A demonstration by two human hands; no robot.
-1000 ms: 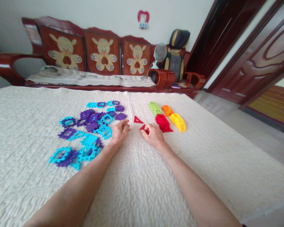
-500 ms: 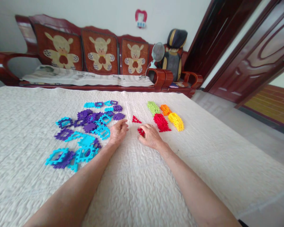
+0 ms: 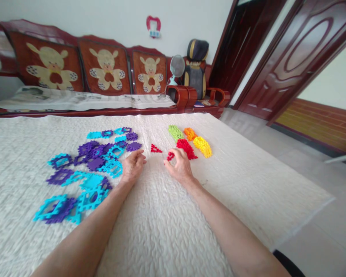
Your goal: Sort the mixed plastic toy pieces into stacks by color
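My right hand (image 3: 179,166) curls its thumb and fingers around a red plastic building piece (image 3: 170,156), partly hidden by the fingers. Just beyond it lies a pile of red pieces (image 3: 186,148). A red triangular piece (image 3: 155,149) rests flat between my two hands. My left hand (image 3: 133,166) is loosely closed on the cover, and nothing shows in its fingers. To its left spread purple pieces (image 3: 95,164) and turquoise pieces (image 3: 92,181) with notched edges, many overlapping.
Behind the red pile sit heaps of green pieces (image 3: 175,132), orange pieces (image 3: 190,134) and yellow pieces (image 3: 203,147). A quilted white cover (image 3: 161,231) lies under everything. Past its far edge stand a wooden sofa (image 3: 175,98) and a small fan (image 3: 177,66).
The view has swung right, so everything sits further left in it. My right hand has shifted the red piece slightly away from the triangle, toward the red pile. My left hand stays closed.
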